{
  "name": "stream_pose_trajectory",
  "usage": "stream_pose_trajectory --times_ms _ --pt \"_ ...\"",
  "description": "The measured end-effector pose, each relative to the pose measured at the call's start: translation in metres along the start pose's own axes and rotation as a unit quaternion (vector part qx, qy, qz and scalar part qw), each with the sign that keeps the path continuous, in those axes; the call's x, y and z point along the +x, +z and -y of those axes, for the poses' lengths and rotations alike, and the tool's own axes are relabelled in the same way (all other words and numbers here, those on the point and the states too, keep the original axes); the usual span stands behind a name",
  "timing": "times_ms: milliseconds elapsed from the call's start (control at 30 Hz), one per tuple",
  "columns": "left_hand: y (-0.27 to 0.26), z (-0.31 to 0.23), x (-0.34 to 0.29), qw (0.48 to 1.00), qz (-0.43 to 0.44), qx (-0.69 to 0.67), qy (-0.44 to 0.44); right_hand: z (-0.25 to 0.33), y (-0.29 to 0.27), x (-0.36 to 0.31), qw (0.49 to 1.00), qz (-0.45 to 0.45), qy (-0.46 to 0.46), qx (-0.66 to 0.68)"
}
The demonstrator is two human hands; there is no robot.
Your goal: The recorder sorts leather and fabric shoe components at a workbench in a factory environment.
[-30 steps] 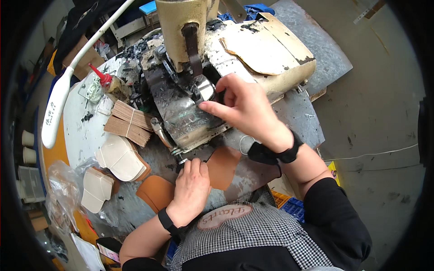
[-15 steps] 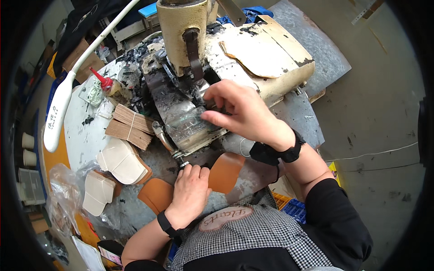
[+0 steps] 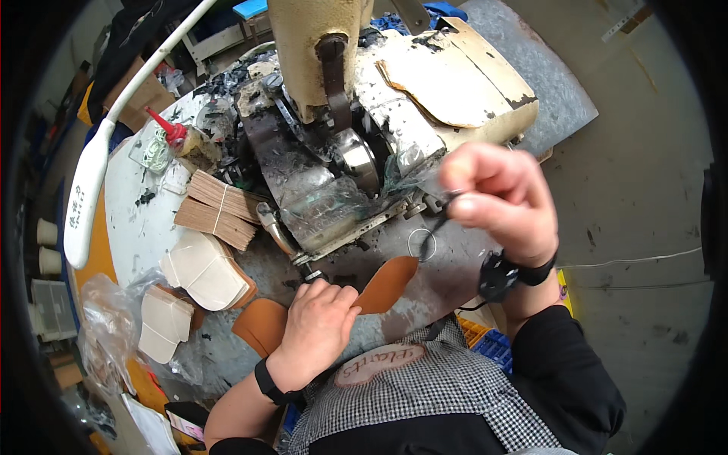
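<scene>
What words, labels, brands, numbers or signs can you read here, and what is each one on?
Pale oval patch on the checked apron: large lettering, which I won't copy.
White lamp head: a row of dark characters along it, also not copied.
Pink-and-white item at lower left: any print is too small to read.

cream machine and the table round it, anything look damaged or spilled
Yes: dark scraps lie strewn on the white tabletop left of the cream machine, like uncleared waste, and its paint looks chipped, with dark patches near its right end.
</scene>
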State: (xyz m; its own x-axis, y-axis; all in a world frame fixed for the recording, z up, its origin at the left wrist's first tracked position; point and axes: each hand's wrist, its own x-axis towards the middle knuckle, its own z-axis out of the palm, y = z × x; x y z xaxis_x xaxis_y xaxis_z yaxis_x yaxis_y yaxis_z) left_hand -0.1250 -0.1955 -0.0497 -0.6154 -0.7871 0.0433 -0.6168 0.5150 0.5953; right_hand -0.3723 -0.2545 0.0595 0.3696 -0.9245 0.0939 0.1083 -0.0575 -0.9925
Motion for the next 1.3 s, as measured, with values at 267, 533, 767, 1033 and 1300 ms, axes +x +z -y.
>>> stream_pose_trajectory --times_ms 267,533,767,1033,1300 --pt "-0.015 -0.003 0.003 0.994 0.017 -0.109 -0.022 -0.025 -0.020 0.014 0.904 0.061 -0.044 -0.421" --pt "-0.029 -0.011 0.005 0.986 0.000 -0.167 -0.007 -0.054 0.003 0.058 0.824 -0.168 -0.209 -0.500" --pt "-0.026 -0.012 0.007 0.983 -0.004 -0.181 -0.011 -0.055 -0.014 0.105 0.942 -0.067 -0.004 -0.329" --pt "-0.022 -0.010 0.006 0.986 -0.005 -0.168 -0.007 -0.073 -0.014 0.112 0.919 -0.074 -0.147 -0.357" --pt "-0.016 -0.015 0.010 0.985 0.018 -0.169 -0.028 -0.060 -0.018 0.125 0.884 0.015 -0.064 -0.462"
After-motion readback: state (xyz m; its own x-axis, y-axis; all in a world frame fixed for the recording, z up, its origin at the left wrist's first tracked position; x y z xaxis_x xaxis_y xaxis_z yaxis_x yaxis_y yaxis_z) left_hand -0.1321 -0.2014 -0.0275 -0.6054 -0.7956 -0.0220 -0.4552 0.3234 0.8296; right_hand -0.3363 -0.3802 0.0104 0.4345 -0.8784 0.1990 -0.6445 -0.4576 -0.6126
